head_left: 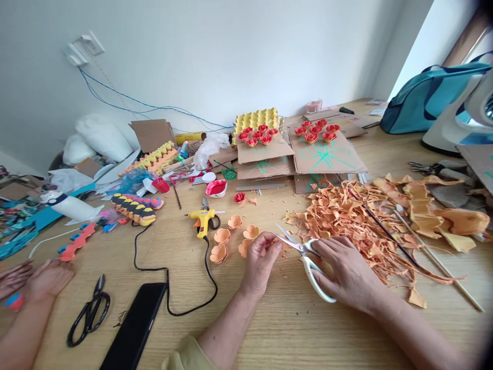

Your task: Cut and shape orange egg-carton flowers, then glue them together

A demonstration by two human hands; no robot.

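Observation:
My right hand (342,267) is closed around white-handled scissors (313,264), fingers through the loops. The blades are parted and point left, at the fingertips of my left hand (262,262). That hand pinches a small orange carton piece, mostly hidden behind the fingers. Just left of it stand several orange cup-shaped petal pieces (222,236), some stacked. A large heap of orange carton scraps (331,213) lies beyond my right hand. A yellow hot glue gun (202,222) rests farther left, its black cord running over the table.
Red paper flowers (265,137) sit on cardboard sheets (327,156) at the back. Near a red paint dish (216,188) lies one red flower (239,198). Black scissors (90,311) and a black phone (134,326) lie left. Another person's hands (48,280) are at far left. A stick (442,259) lies right.

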